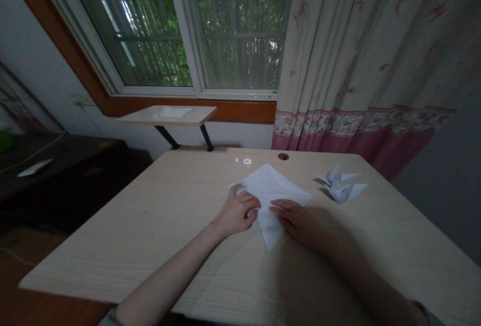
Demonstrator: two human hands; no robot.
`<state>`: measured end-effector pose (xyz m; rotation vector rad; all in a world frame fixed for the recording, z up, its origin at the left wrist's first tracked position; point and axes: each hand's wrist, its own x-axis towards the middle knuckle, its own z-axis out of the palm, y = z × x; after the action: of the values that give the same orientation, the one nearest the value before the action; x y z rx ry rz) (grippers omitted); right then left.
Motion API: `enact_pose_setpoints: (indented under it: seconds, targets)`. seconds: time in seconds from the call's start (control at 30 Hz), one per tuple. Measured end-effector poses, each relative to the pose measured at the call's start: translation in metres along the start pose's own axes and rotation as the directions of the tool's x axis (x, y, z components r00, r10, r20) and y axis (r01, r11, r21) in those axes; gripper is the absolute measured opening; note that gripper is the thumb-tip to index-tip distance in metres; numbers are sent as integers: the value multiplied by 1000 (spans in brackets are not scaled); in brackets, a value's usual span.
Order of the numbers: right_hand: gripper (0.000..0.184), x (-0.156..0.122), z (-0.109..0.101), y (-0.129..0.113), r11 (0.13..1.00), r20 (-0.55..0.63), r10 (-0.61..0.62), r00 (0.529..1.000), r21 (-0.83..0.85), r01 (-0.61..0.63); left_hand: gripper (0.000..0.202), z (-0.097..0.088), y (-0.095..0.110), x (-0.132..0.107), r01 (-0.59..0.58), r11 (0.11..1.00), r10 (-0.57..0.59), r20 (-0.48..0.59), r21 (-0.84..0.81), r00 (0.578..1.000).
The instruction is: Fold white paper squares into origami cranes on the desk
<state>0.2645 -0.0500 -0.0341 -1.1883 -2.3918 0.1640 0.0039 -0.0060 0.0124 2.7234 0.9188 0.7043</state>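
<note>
A white sheet of paper [267, 178] lies on the table in front of me, turned so that one corner points at me and one at the window. Creases run across it, and its lower sides look folded in towards the middle. My left hand [240, 211] rests on its left part, fingers bent and apart, with a gap between thumb and forefinger. On the right part lies my right hand [295, 218], its fingers stretched out flat towards the centre. The fingertips of both hands are close together but not touching. Neither hand visibly grips the sheet.
Folded white paper cranes [343, 193] stand to the right of the sheet on the light wooden table [169, 205]. A small raised shelf [199, 114] at the back left bears a white, flat thing. Behind are a window and a curtain [323, 65]. A cable hole [283, 156] sits near the back edge.
</note>
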Motion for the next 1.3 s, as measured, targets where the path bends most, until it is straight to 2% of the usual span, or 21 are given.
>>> enact_pose_setpoints:
  seconds: [0.17,0.37,0.53,0.67,0.87,0.93,1.1,1.3]
  targets:
    - [45,-2,5,5,1000,-46,-24,999,-19,23,33,3,-4,0,-18,1000,17,54,14,998]
    - [40,-2,6,7,993,-121,46,992,-106,-59,34,7,-7,0,-11,999,8,110,31,994]
    - [42,-4,11,10,981,-121,106,987,-151,-124,47,9,-8,0,-14,998,5,136,61,991]
    - [40,-4,11,9,977,-134,112,985,-166,-134,42,10,-9,1,-11,999,5,111,52,994]
    - [35,1,-2,6,975,-140,124,982,-164,-147,24,11,-11,1,-71,997,70,19,27,997]
    - [34,3,-6,6,974,-140,132,981,-166,-155,27,11,-13,1,-72,997,72,-2,27,997]
    - [31,5,-10,1,987,-96,112,989,-106,-123,50,13,-20,-1,-45,997,44,28,55,999]
    - [38,5,-15,-8,995,-30,94,995,-35,-95,45,14,-22,-1,31,988,-40,53,153,998]
